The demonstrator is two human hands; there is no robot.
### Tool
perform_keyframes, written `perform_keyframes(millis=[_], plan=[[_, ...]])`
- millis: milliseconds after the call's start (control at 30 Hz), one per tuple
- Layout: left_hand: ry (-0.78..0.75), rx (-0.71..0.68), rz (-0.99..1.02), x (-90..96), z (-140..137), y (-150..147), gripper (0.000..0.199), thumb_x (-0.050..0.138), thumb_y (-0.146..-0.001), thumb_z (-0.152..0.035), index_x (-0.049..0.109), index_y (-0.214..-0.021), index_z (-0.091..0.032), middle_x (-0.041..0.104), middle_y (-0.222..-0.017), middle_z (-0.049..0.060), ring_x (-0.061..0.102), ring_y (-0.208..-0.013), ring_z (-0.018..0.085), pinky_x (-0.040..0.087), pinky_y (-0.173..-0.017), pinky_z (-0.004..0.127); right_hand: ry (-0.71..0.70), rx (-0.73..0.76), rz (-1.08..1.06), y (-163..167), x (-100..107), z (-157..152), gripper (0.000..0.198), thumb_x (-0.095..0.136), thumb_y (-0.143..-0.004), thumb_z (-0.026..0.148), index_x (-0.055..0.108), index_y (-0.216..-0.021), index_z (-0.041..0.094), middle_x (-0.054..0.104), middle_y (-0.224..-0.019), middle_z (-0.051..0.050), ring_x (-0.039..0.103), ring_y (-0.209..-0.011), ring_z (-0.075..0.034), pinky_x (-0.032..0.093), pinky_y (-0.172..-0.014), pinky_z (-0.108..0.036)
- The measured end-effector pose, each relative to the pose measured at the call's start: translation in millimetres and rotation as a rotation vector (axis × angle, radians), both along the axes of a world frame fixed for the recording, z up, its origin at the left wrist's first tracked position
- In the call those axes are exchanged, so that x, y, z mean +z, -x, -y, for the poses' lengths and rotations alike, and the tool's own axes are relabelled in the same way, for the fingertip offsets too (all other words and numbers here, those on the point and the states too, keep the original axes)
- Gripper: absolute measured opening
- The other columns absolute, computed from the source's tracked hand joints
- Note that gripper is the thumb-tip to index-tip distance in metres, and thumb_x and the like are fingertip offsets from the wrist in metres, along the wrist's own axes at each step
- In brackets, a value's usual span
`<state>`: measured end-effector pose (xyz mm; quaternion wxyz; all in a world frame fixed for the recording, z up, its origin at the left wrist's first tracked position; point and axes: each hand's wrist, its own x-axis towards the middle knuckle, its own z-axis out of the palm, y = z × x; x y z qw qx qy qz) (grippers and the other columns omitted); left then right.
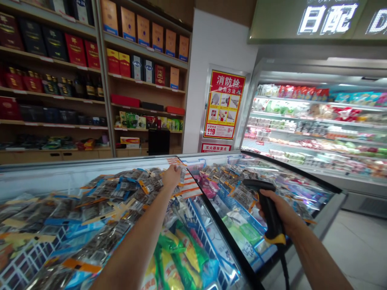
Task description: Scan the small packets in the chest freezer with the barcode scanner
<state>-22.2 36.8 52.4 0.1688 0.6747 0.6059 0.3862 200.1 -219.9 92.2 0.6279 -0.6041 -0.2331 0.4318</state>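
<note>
My right hand (277, 207) is wrapped round the handle of a black and yellow barcode scanner (270, 211), its head pointing left over the freezer and its cable hanging down. My left hand (171, 176) is stretched forward with the fingers closed on a small clear packet (182, 174), which is partly hidden and blurred. Under that hand lies an orange-and-white striped patch (190, 186) beside the black lid edge. Heaps of small dark-filled packets (121, 189) with blue and orange strips spread to the left. A similar heap of packets (242, 189) lies on the right side.
The chest freezer (216, 213) has a black divider across it and wire baskets (198, 225) with green and yellow bags (181, 253). Behind stand shelves (145, 82) of boxes and bottles. A lit display cooler (314, 121) stands at the right, beyond the tiled floor (356, 241).
</note>
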Motion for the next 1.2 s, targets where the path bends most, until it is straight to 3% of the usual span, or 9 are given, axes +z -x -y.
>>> perform_keyframes(millis=[200,367,500,600,733,833,933,1033,1200], plan=[[0.006,0.121,-0.233,11.3,4,37,0.036,0.037,-0.077,-0.032,0.048,-0.109,-0.019,0.062,-0.094,0.012,0.057,-0.09,0.027,0.042,-0.071,0.037,0.008,-0.065,0.02,-23,-16,8,0.022,0.051,-0.074,0.033,0.05,-0.061,0.015,0.053,-0.042,0.0,0.049,-0.033,-0.01,0.037,-0.03,-0.018],[-0.159,0.154,-0.375,5.0,13,47,0.04,0.037,-0.076,-0.021,0.046,-0.115,-0.016,0.054,-0.11,0.014,0.049,-0.102,0.029,0.038,-0.081,0.043,0.013,-0.097,0.001,-22,-21,11,0.02,0.053,-0.072,0.032,0.05,-0.061,0.016,0.054,-0.041,0.0,0.049,-0.033,-0.01,0.039,-0.031,-0.019],[-0.366,-0.059,-0.532,-8.0,27,36,0.037,0.034,-0.078,-0.015,0.051,-0.11,-0.021,0.046,-0.125,0.009,0.04,-0.113,0.025,0.026,-0.094,0.045,-0.017,-0.045,-0.054,-14,-23,3,0.018,0.059,-0.069,0.032,0.052,-0.064,0.016,0.055,-0.042,0.001,0.05,-0.033,-0.01,0.039,-0.032,-0.018],[-0.347,-0.239,-0.641,-13.9,29,34,0.032,0.037,-0.079,-0.021,0.056,-0.104,-0.023,0.052,-0.118,0.007,0.039,-0.115,0.025,0.018,-0.096,0.05,-0.038,-0.013,-0.066,-10,-20,-2,0.018,0.06,-0.068,0.032,0.052,-0.063,0.016,0.055,-0.042,0.001,0.05,-0.033,-0.01,0.039,-0.031,-0.018],[-0.191,-0.176,-0.648,-8.2,28,43,0.033,0.034,-0.079,-0.018,0.059,-0.1,-0.02,0.06,-0.104,0.011,0.047,-0.105,0.027,0.016,-0.093,0.055,-0.035,-0.003,-0.041,-15,-15,6,0.018,0.059,-0.068,0.031,0.052,-0.062,0.016,0.055,-0.043,0.0,0.05,-0.034,-0.01,0.039,-0.031,-0.018],[-0.219,-0.106,-0.651,-1.2,32,32,0.035,0.031,-0.077,-0.01,0.06,-0.097,-0.015,0.059,-0.104,0.014,0.048,-0.102,0.027,0.019,-0.093,0.053,-0.079,-0.011,-0.033,-26,-13,18,0.018,0.057,-0.07,0.03,0.051,-0.06,0.016,0.055,-0.043,0.001,0.05,-0.034,-0.009,0.039,-0.032,-0.017],[-0.354,-0.184,-0.65,-3.1,43,5,0.034,0.038,-0.077,-0.017,0.055,-0.106,-0.015,0.052,-0.116,0.013,0.042,-0.109,0.027,0.018,-0.095,0.05,-0.074,-0.065,-0.036,-33,-14,28,0.02,0.056,-0.071,0.03,0.05,-0.058,0.016,0.056,-0.043,0.0,0.05,-0.034,-0.01,0.04,-0.032,-0.018],[-0.325,-0.267,-0.712,-14.1,53,-11,0.033,0.043,-0.076,-0.023,0.055,-0.106,-0.018,0.05,-0.118,0.013,0.038,-0.114,0.029,0.016,-0.094,0.054,-0.045,-0.084,-0.038,-34,-13,34,0.019,0.056,-0.072,0.028,0.051,-0.059,0.016,0.056,-0.042,-0.001,0.05,-0.034,-0.01,0.04,-0.033,-0.018],[-0.303,-0.343,-0.808,-25.8,50,21,0.032,0.039,-0.076,-0.011,0.058,-0.098,-0.022,0.055,-0.113,0.008,0.036,-0.116,0.024,0.014,-0.096,0.051,-0.03,-0.071,-0.06,-34,-12,38,0.019,0.056,-0.071,0.028,0.051,-0.058,0.016,0.055,-0.042,-0.001,0.05,-0.034,-0.01,0.04,-0.032,-0.018]])
